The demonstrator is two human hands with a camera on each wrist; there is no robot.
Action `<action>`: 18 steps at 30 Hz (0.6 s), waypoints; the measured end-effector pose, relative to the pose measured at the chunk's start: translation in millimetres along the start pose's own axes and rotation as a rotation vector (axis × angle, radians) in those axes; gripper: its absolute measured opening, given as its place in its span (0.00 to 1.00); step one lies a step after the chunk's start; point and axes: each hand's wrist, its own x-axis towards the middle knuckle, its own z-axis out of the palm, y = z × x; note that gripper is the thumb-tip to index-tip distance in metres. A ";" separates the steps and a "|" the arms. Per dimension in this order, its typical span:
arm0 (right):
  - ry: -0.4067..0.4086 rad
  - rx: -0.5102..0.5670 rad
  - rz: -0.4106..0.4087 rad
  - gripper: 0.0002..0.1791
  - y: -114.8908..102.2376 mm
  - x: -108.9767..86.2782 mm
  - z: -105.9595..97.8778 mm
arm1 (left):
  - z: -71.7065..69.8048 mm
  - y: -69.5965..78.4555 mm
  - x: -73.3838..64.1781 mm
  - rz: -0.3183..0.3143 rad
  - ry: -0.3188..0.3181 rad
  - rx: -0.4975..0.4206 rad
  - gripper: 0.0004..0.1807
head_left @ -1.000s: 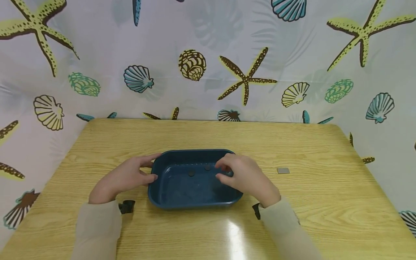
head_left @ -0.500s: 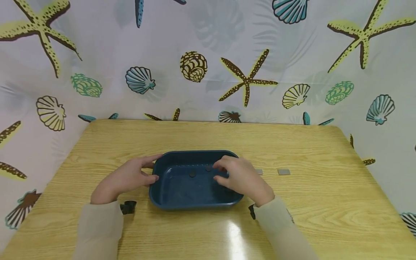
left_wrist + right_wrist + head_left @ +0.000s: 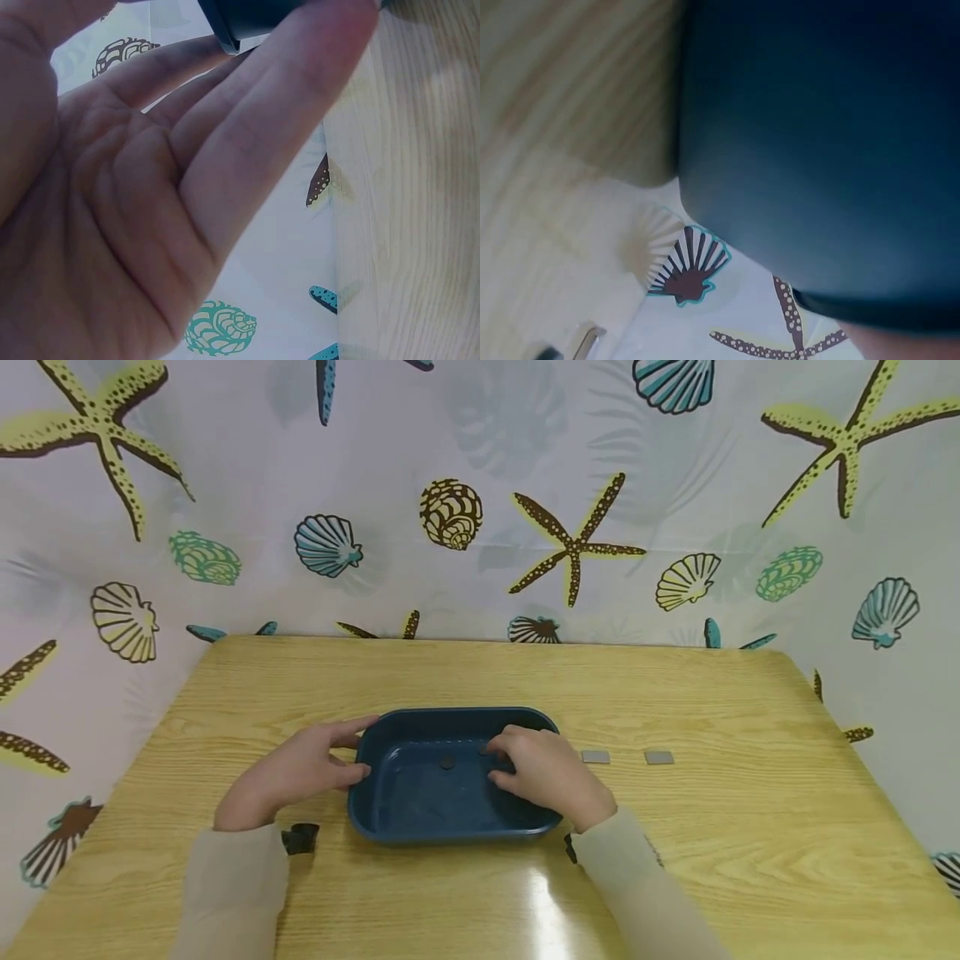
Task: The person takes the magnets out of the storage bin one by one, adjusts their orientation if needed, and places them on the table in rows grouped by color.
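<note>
Head view: I see the right hand (image 3: 543, 770) loosely parted beside a half-hidden disc (image 3: 482, 752), probably stiff and light, best edge-pinched; the straight-fingered left hand (image 3: 300, 768) touches the tub (image 3: 442, 806).

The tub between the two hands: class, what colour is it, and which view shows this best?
The tub is plain dark blue, best seen in the head view.

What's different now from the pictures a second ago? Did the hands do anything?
The right hand moved left and its fingers now partly cover one small dark disc in the blue tub; I can't see it being picked up. The nearer gray piece came into full view as the hand moved off it. The left hand stayed at the tub's left end.
</note>
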 end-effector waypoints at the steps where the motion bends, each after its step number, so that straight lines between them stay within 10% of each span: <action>1: -0.003 -0.008 0.002 0.17 -0.1 0.8 1.7 | 0.2 -0.2 0.3 0.001 0.000 -0.001 0.42; 18: -0.091 -0.141 0.006 0.25 -2.4 6.2 8.7 | 1.3 -1.8 0.0 0.005 0.004 0.018 0.42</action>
